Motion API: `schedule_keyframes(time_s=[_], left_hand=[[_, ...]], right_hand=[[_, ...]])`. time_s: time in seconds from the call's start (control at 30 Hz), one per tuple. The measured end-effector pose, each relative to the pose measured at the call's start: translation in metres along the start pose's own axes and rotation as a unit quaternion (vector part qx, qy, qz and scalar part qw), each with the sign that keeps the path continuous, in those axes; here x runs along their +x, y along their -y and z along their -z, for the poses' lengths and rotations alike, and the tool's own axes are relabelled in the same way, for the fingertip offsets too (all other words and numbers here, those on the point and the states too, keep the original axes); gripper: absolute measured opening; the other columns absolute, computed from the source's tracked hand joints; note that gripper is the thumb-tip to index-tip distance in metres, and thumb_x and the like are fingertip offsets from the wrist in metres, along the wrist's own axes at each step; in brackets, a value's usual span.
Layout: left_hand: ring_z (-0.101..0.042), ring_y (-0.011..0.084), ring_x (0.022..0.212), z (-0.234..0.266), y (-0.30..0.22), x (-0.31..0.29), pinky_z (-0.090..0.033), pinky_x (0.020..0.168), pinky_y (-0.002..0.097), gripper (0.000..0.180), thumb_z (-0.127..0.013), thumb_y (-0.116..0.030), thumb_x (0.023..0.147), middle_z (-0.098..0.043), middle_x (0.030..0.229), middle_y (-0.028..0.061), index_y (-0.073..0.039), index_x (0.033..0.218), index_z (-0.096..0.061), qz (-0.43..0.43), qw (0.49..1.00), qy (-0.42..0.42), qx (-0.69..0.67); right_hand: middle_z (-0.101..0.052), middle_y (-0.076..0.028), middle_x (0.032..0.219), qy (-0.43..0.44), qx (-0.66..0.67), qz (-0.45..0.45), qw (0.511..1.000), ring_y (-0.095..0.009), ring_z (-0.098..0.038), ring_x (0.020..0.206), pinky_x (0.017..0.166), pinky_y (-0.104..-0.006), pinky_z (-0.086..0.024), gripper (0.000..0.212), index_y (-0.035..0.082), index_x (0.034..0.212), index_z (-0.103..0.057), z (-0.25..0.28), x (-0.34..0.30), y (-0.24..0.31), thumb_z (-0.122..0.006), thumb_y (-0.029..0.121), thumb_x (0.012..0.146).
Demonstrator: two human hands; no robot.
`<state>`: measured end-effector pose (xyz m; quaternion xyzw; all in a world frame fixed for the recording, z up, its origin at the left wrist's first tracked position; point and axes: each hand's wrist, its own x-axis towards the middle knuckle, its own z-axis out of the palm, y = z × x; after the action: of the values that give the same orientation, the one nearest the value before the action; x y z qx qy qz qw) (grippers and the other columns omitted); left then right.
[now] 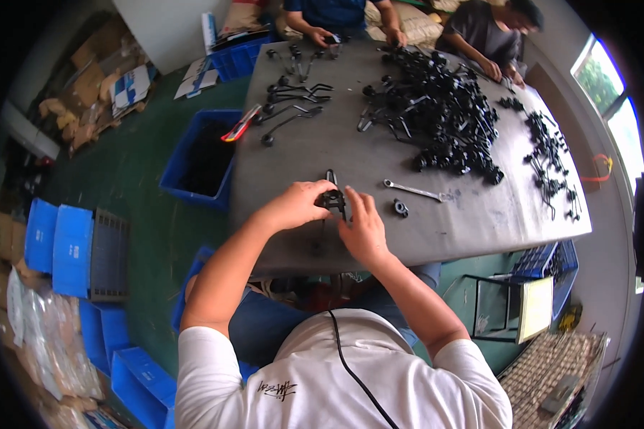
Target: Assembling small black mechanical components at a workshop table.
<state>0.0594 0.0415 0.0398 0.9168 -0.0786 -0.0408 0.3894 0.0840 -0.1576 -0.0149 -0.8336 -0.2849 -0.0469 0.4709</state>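
Observation:
Near the table's front edge, my left hand [300, 205] grips a black metal part [330, 199] with a clamp-like body and a slim loop sticking up. On its other side my right hand [365, 229] has its fingers and thumb against the same part, steadying it; the fingertips are partly hidden. To the right of my hands lies a silver wrench [413, 190]. Just below the wrench is a small black clamp piece [401, 208].
A heap of black parts [444, 114] covers the table's far right, with smaller pieces [547, 157] beyond. Bent black rods [293, 114] and a red utility knife [241, 123] lie at left. Blue crates [179, 187] stand beside the table. Two people work across it.

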Motion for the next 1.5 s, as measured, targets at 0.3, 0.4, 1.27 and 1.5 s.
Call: schedule_keyframes(time_s=[0.3, 0.4, 1.27, 1.5], left_hand=[[-0.064, 0.0183, 0.080, -0.001, -0.016, -0.011, -0.052, 0.077, 0.0336, 0.048, -0.083, -0.015, 0.077, -0.068, 0.090, 0.0082, -0.007, 0.119, -0.061, 0.078, 0.996, -0.002, -0.041], [-0.064, 0.0174, 0.082, -0.002, -0.014, -0.011, -0.052, 0.078, 0.0330, 0.049, -0.083, -0.015, 0.078, -0.068, 0.092, 0.0075, -0.008, 0.121, -0.061, 0.073, 0.994, 0.014, -0.074], [-0.058, 0.0132, 0.081, -0.017, 0.009, -0.023, -0.050, 0.077, 0.0309, 0.052, -0.083, -0.018, 0.082, -0.065, 0.091, 0.0029, -0.014, 0.128, -0.059, 0.055, 0.988, -0.032, -0.140], [-0.059, 0.0097, 0.084, -0.016, -0.004, -0.023, -0.051, 0.079, 0.0294, 0.052, -0.081, -0.010, 0.083, -0.065, 0.095, 0.0004, -0.011, 0.130, -0.059, 0.050, 0.990, -0.039, -0.123]], right_hand=[[-0.064, -0.012, 0.107, 0.024, -0.106, 0.070, 0.992, -0.031, -0.064, 0.099, 0.083, -0.0434, -0.052, 0.043, 0.011, 0.127, -0.061, 0.063, 0.003, -0.026, -0.072, 0.019, 0.087], [-0.060, -0.010, 0.108, -0.023, -0.307, 0.017, 0.951, -0.031, -0.060, 0.101, 0.088, -0.0428, -0.047, 0.039, 0.010, 0.122, -0.064, 0.088, 0.006, -0.057, -0.072, 0.024, 0.087], [-0.061, 0.000, 0.089, 0.194, 0.338, -0.147, 0.909, -0.009, -0.055, 0.076, 0.068, -0.0249, -0.047, 0.014, 0.001, 0.107, -0.061, 0.032, 0.037, -0.033, -0.062, 0.005, 0.093], [-0.064, -0.005, 0.090, 0.238, 0.202, -0.096, 0.945, -0.013, -0.059, 0.081, 0.073, -0.0292, -0.049, 0.020, 0.000, 0.106, -0.061, 0.028, 0.049, -0.029, -0.065, 0.009, 0.089]])
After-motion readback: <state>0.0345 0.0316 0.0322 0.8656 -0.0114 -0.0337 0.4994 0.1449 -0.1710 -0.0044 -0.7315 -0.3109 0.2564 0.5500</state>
